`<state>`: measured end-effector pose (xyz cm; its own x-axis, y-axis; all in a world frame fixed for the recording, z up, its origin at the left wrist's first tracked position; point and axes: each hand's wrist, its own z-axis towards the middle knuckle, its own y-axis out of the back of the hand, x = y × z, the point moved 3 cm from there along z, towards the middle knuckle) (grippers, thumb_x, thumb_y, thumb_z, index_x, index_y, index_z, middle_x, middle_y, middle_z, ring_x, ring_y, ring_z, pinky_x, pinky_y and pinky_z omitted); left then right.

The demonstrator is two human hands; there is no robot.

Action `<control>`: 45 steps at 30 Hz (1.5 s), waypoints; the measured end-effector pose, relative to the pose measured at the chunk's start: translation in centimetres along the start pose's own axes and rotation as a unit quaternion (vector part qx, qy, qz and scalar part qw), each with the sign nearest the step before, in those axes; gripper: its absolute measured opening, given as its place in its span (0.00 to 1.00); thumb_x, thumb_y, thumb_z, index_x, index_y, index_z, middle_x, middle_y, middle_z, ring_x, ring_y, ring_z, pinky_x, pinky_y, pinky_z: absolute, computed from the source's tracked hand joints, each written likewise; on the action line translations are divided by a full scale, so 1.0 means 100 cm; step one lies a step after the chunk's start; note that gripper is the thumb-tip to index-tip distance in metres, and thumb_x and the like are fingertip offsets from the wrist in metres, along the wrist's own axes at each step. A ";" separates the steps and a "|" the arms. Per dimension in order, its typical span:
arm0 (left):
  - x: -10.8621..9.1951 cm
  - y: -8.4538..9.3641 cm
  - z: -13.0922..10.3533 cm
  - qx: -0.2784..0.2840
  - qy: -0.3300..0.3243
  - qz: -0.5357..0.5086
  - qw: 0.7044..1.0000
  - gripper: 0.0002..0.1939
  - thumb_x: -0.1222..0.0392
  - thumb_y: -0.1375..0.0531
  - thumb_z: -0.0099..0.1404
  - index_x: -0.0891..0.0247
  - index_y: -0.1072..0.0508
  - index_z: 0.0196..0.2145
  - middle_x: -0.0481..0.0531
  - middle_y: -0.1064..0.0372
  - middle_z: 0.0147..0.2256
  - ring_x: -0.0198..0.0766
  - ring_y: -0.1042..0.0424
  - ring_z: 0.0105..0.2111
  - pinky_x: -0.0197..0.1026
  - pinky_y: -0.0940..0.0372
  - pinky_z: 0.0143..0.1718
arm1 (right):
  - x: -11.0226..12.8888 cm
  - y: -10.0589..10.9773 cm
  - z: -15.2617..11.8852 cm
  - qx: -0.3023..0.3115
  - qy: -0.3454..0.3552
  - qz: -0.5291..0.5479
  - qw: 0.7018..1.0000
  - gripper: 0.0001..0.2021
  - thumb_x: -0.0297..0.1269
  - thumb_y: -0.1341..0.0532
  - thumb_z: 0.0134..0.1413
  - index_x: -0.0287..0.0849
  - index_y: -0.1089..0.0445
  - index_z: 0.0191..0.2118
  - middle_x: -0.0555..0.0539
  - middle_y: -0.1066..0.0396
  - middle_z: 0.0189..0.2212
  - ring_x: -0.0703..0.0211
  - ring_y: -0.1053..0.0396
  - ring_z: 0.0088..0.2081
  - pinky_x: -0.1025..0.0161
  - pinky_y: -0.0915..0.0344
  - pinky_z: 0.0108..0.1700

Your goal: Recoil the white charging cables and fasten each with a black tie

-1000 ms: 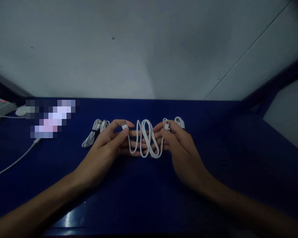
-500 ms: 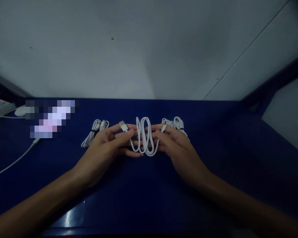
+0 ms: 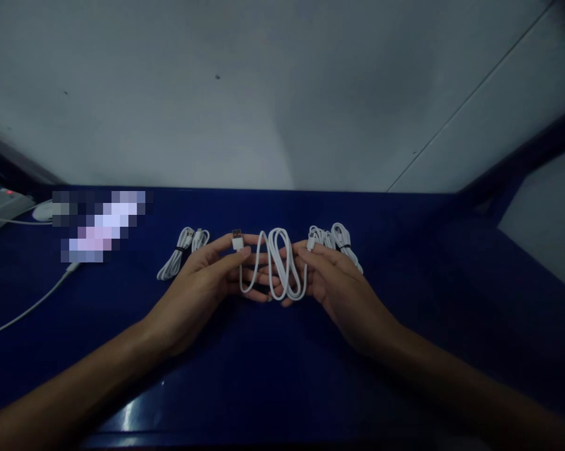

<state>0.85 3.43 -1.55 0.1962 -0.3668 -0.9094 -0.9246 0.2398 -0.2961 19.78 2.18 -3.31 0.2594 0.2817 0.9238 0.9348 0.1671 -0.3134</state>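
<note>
Between my two hands lies a white USB cable (image 3: 289,266), loosely looped across the outstretched fingers. My left hand (image 3: 212,269) pinches it with the thumb just below the flat USB plug (image 3: 237,239), which points away from me. The small plug (image 3: 311,242) at the other end is under the thumb of my right hand (image 3: 336,269). The fingers of both hands spread beneath the loops and nearly meet. Behind my left hand lies a white cable bundle (image 3: 172,260) with a black tie. More bundled white cables (image 3: 343,238) lie behind my right hand, partly hidden by it.
A blurred-out bright device (image 3: 106,225) lies at the left with a white cord (image 3: 38,313) leading from it. A white power strip (image 3: 0,200) with a red light stands at the far left edge. The blue tabletop (image 3: 273,376) meets a grey wall (image 3: 264,113).
The USB plug in my left hand has turned more upright. The cable's loops have spread wider and shifted slightly right between my hands.
</note>
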 end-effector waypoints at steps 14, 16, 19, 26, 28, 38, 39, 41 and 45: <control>0.000 -0.002 -0.001 0.062 0.043 -0.080 0.994 0.16 0.60 0.40 0.74 0.64 0.18 0.54 0.66 0.19 0.55 0.53 0.16 0.47 0.40 0.21 0.32 | 0.003 -0.002 0.000 0.050 0.005 0.005 0.999 0.12 0.44 0.35 0.73 0.40 0.21 0.48 0.42 0.20 0.38 0.55 0.22 0.33 0.61 0.24 0.29; -0.003 -0.004 -0.002 0.063 0.054 -0.086 0.993 0.15 0.60 0.40 0.71 0.66 0.15 0.48 0.66 0.19 0.53 0.51 0.17 0.46 0.36 0.26 0.26 | 0.004 -0.003 -0.002 0.055 0.009 -0.001 0.998 0.14 0.45 0.38 0.76 0.39 0.22 0.49 0.43 0.20 0.36 0.55 0.21 0.32 0.60 0.23 0.30; -0.007 -0.005 -0.005 0.060 0.072 -0.063 0.994 0.13 0.59 0.39 0.70 0.65 0.13 0.40 0.64 0.18 0.47 0.43 0.20 0.38 0.30 0.38 0.19 | 0.004 -0.003 -0.003 0.060 0.007 -0.008 0.998 0.15 0.46 0.40 0.78 0.39 0.22 0.50 0.43 0.19 0.37 0.57 0.21 0.32 0.61 0.22 0.32; 0.000 0.002 -0.006 0.068 0.073 0.033 0.994 0.06 0.64 0.33 0.74 0.62 0.13 0.41 0.47 0.23 0.32 0.21 0.53 0.17 0.28 0.46 0.20 | 0.007 -0.008 -0.005 0.106 -0.036 0.039 0.993 0.13 0.44 0.36 0.74 0.38 0.20 0.47 0.40 0.19 0.43 0.57 0.20 0.34 0.63 0.22 0.33; 0.001 0.001 -0.005 0.072 0.048 0.051 0.995 0.09 0.60 0.35 0.77 0.63 0.14 0.42 0.49 0.23 0.32 0.24 0.44 0.20 0.29 0.38 0.27 | 0.008 -0.008 -0.005 0.122 -0.046 0.043 0.991 0.14 0.43 0.38 0.76 0.38 0.19 0.47 0.39 0.18 0.42 0.55 0.19 0.36 0.63 0.21 0.34; 0.003 0.001 -0.002 0.048 -0.004 0.001 0.999 0.12 0.55 0.37 0.79 0.62 0.14 0.47 0.60 0.18 0.51 0.46 0.19 0.45 0.45 0.25 0.47 | 0.008 -0.011 -0.006 0.148 -0.012 -0.008 0.989 0.19 0.48 0.43 0.81 0.43 0.19 0.57 0.41 0.17 0.47 0.52 0.18 0.44 0.51 0.21 0.51; 0.004 0.003 -0.001 0.040 0.001 -0.007 0.999 0.13 0.55 0.37 0.80 0.62 0.14 0.48 0.61 0.18 0.53 0.48 0.18 0.47 0.46 0.24 0.49 | 0.009 -0.011 -0.007 0.148 -0.003 -0.009 0.989 0.20 0.49 0.43 0.81 0.44 0.19 0.58 0.41 0.18 0.48 0.51 0.18 0.45 0.51 0.22 0.52; 0.004 0.006 0.001 0.017 0.007 -0.024 1.000 0.13 0.56 0.38 0.80 0.63 0.15 0.50 0.62 0.18 0.54 0.50 0.18 0.50 0.47 0.23 0.50 | 0.012 -0.010 -0.007 0.136 0.010 -0.022 0.990 0.21 0.50 0.44 0.81 0.44 0.19 0.59 0.41 0.18 0.48 0.51 0.19 0.47 0.51 0.22 0.51; 0.002 0.004 0.003 -0.007 0.003 -0.057 0.998 0.12 0.59 0.40 0.80 0.66 0.16 0.49 0.65 0.18 0.54 0.52 0.17 0.51 0.49 0.20 0.50 | 0.015 -0.006 -0.008 0.071 0.029 -0.089 0.993 0.21 0.50 0.43 0.80 0.42 0.17 0.50 0.41 0.17 0.43 0.51 0.19 0.45 0.52 0.23 0.50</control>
<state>0.57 3.71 -1.90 0.2994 -0.3959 -0.8681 -0.9008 0.1826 -0.3939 19.79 1.75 -1.59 0.1106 0.1808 0.9773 0.9247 0.3417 -0.1679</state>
